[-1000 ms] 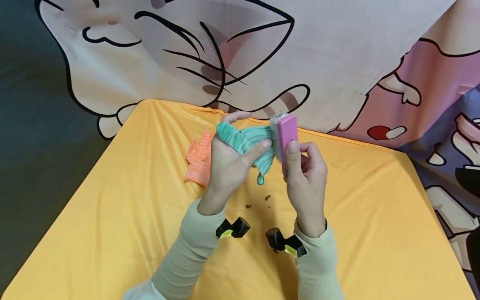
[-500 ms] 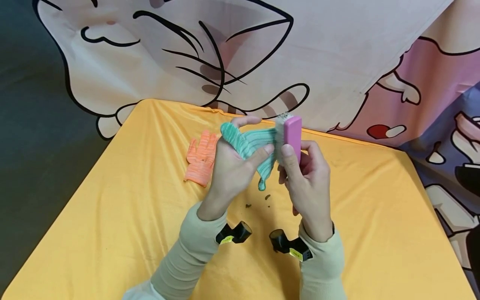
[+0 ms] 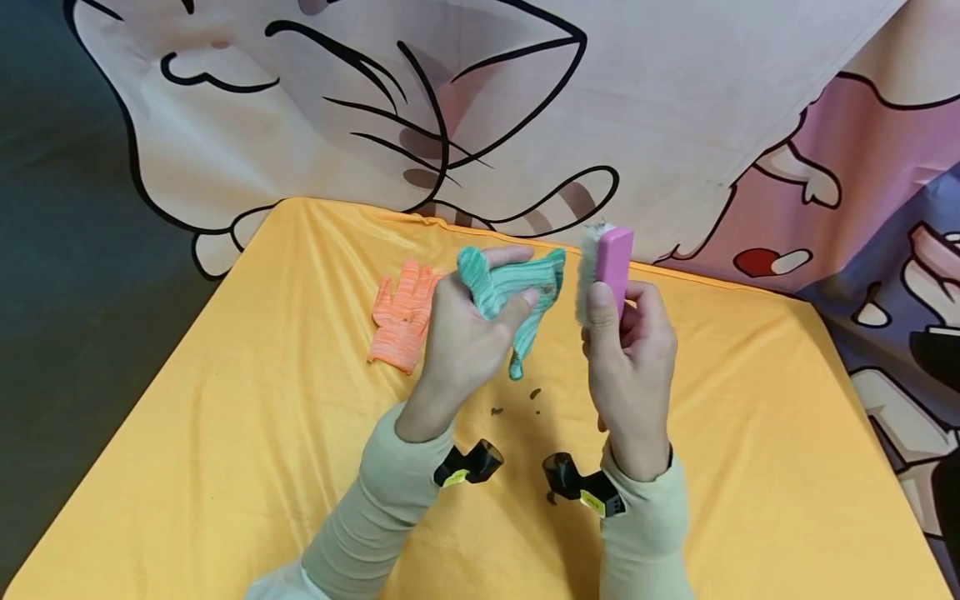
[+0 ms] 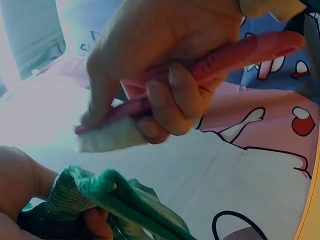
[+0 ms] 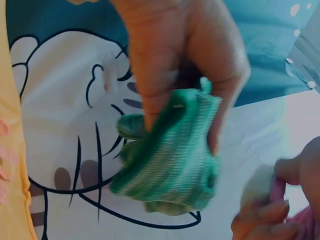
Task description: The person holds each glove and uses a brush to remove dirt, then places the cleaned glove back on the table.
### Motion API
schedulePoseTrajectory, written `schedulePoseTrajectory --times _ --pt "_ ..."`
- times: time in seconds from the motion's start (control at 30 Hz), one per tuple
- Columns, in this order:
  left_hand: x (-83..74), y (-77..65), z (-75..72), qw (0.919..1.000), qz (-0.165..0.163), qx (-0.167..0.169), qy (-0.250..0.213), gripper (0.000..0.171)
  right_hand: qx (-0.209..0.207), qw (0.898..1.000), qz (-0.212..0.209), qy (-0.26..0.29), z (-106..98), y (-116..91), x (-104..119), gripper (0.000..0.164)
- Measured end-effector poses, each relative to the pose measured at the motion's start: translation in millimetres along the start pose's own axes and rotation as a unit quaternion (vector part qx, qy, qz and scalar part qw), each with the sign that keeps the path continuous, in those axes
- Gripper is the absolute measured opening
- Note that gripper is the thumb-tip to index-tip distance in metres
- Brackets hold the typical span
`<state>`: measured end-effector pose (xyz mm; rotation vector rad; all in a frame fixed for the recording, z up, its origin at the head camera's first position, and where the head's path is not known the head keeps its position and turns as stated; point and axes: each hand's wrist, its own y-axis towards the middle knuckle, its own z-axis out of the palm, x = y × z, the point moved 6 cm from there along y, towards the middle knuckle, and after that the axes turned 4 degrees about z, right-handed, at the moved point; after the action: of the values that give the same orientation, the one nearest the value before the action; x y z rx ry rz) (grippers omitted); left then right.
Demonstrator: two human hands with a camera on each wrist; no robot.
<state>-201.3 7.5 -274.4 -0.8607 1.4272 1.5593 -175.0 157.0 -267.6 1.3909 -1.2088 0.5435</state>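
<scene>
A green striped knit glove [image 3: 525, 287] is held up over the table, pinched between the thumb and fingers of my left hand [image 3: 465, 342]. Dark smudges show on its fabric near the thumb. To its right, my right hand [image 3: 633, 375] grips a pink scrubbing brush [image 3: 617, 262], its pale bristles [image 3: 591, 271] facing the glove with a gap between them. The left wrist view shows the brush's long pink handle [image 4: 250, 52] running through the right hand. In the right wrist view the glove [image 5: 175, 150] hangs from the left hand [image 5: 185, 45].
An orange knit glove [image 3: 401, 321] lies flat on the yellow-covered table [image 3: 262, 433], left of the hands. Several small dark crumbs [image 3: 535, 393] are scattered on the cloth below them. A cartoon-printed curtain [image 3: 675, 125] hangs behind the table's far edge.
The brush moves off the green glove to the right, opening a gap between them. The left hand has shifted slightly right with the glove, and more of the orange glove shows.
</scene>
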Motion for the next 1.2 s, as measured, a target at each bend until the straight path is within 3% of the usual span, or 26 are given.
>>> schedulePoseTrajectory --times 0.1,0.2,0.3,0.4,0.5,0.63,0.73,0.9,1.07,1.2 --pt "-0.9 -1.0 1.5 1.0000 0.001 0.003 -0.008 0.029 0.032 0.998 -0.039 -0.025 5 -1 4 0.021" --pt "-2.1 -2.6 1.8 0.9993 -0.006 -0.008 -0.036 0.025 0.053 0.989 -0.076 -0.113 13 -3 6 0.026" --pt "-4.0 -4.7 -0.2 0.9978 -0.016 -0.036 -0.054 0.019 0.046 0.977 -0.079 -0.191 17 -4 4 0.031" --pt "-6.3 -6.0 -1.5 0.9961 -0.021 -0.053 -0.068 0.016 0.042 0.973 -0.067 -0.218 19 -2 0 0.034" --pt "-6.9 -6.2 -1.5 0.9961 -0.021 -0.054 -0.066 0.016 0.036 0.973 -0.064 -0.220 17 1 -4 0.035" --pt "-6.1 -4.6 -3.8 0.9978 0.010 -0.064 -0.012 0.014 0.004 0.973 -0.052 -0.223 7 6 -9 0.039" --pt "-3.6 -3.4 -7.1 0.9965 0.019 -0.078 0.023 0.016 -0.011 0.979 -0.053 -0.195 1 8 -9 0.035" --pt "-0.2 -4.4 -3.1 0.9982 0.005 -0.056 0.024 0.019 0.051 0.987 -0.093 -0.120 11 3 -1 0.022" --pt "-3.3 -6.2 -1.2 0.9966 0.014 -0.053 0.061 0.021 0.078 0.981 -0.087 -0.157 18 1 -5 0.021" --pt "-3.6 -6.7 -3.8 0.9974 -0.011 -0.061 0.037 0.025 0.076 0.977 -0.080 -0.180 18 1 -8 0.023"
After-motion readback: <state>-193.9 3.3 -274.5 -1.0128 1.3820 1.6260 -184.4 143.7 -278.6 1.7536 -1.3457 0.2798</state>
